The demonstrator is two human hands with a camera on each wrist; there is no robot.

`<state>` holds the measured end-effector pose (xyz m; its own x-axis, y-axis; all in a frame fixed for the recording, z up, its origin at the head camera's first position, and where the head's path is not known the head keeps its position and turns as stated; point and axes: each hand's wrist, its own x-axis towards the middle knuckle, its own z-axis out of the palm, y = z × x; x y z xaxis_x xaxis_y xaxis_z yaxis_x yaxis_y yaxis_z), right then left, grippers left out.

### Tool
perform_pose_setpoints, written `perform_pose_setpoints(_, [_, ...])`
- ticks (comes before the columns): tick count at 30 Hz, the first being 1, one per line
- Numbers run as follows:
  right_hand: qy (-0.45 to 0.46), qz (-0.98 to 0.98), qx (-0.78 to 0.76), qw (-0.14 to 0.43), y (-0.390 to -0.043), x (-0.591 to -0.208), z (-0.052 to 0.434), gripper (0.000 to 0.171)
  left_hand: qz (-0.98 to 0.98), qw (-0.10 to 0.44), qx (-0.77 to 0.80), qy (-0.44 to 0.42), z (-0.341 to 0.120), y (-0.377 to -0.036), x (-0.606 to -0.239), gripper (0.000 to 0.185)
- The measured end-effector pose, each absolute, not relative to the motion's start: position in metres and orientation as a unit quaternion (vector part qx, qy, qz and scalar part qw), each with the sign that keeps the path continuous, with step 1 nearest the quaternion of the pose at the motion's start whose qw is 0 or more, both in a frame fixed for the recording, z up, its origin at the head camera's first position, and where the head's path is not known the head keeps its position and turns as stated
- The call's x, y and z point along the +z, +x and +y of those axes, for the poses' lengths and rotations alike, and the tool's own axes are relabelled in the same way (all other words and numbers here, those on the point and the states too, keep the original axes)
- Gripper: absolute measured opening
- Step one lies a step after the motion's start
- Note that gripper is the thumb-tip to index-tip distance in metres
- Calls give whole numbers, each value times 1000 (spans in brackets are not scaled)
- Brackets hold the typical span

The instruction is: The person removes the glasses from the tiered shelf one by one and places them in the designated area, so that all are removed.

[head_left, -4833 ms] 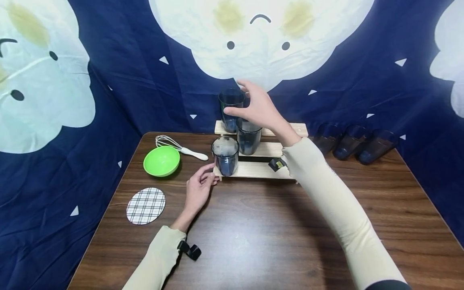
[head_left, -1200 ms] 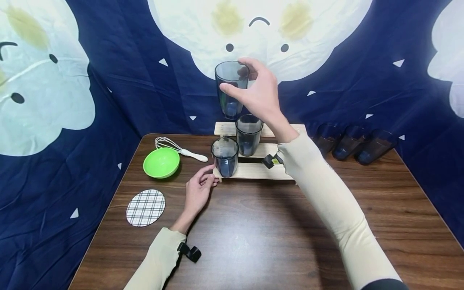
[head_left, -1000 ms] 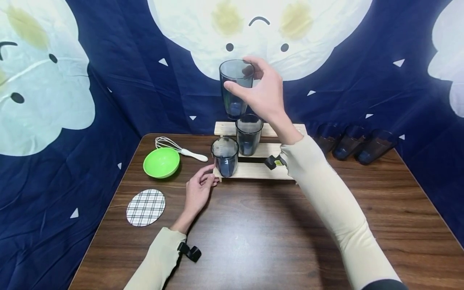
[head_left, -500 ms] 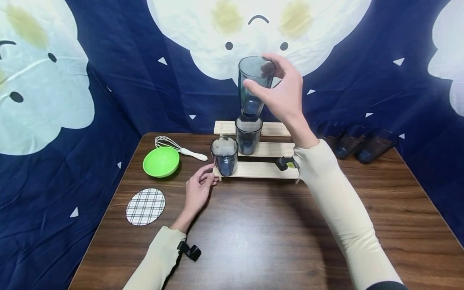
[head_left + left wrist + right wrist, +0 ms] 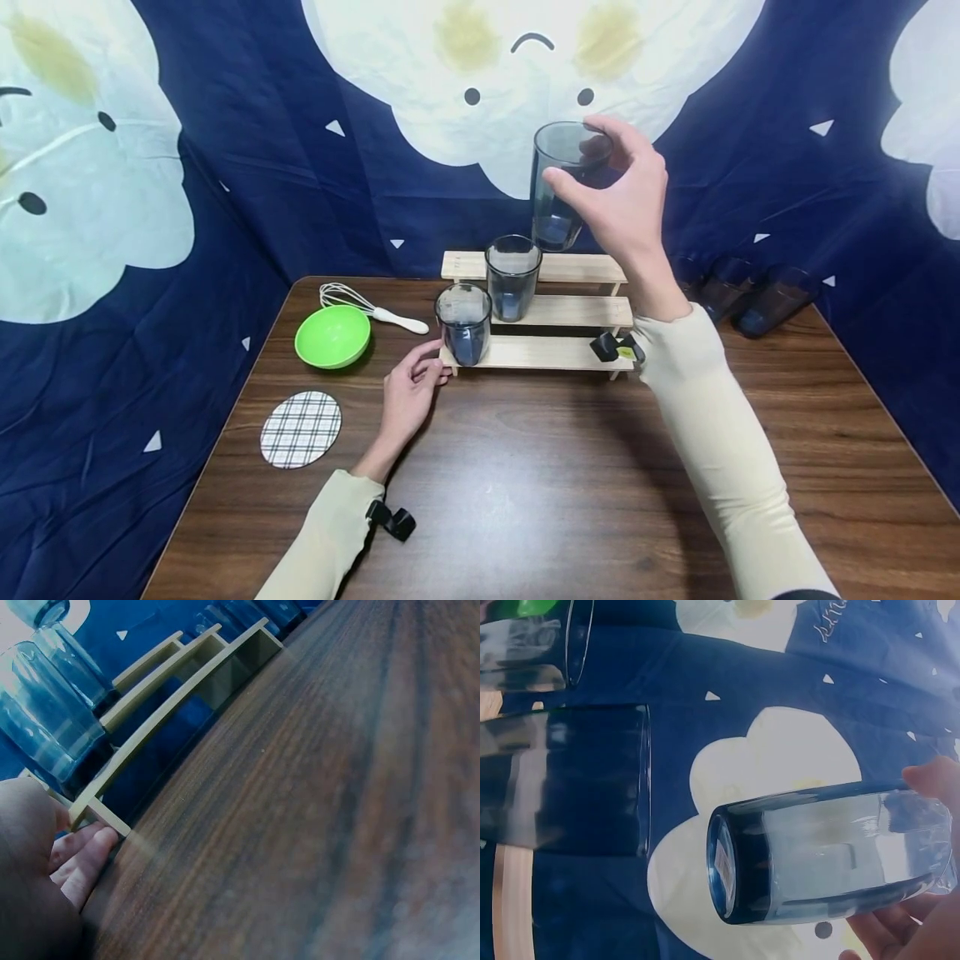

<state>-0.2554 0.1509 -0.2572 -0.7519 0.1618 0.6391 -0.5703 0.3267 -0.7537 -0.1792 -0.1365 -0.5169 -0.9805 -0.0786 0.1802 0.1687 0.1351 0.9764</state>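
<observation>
Left hand point(image 5: 408, 392) braces the stepped wooden rack point(image 5: 558, 310) at its front-left corner, fingers straight; right hand point(image 5: 626, 200) grips a dark tumbler point(image 5: 561, 187) above the rack's top step, best kept upright and steady

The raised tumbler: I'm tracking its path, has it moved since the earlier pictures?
Yes. The raised tumbler moved up off the wooden rack and rightward, gripped by the right hand.

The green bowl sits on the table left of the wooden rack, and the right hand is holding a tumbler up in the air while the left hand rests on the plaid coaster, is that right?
Not quite. In the head view the left hand touches the front corner of the wooden rack, not the plaid coaster, which lies apart. The green bowl and the right hand lifting the tumbler are as you said.
</observation>
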Motion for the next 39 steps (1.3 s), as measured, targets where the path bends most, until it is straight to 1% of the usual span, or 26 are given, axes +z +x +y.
perform_pose_setpoints(5, [124, -748, 562, 330, -248, -262, 161, 65, -741, 96, -663, -36, -136, -179, -516, 32])
perform_pose_setpoints(12, [128, -737, 560, 357, -237, -273, 174, 61, -745, 94, -660, -36, -137, -178, -515, 32])
perform_pose_setpoints(21, [131, -724, 564, 375, -223, -283, 194, 57, -743, 90, -663, -34, -137, -180, -516, 32])
perform_pose_setpoints(30, [95, -746, 548, 366, -204, -295, 209, 56, -744, 93, -661, -33, -136, -179, -516, 31])
perform_pose_setpoints(39, [80, -760, 533, 364, -195, -310, 224, 59, -741, 89, -665, -34, -136, -179, -516, 33])
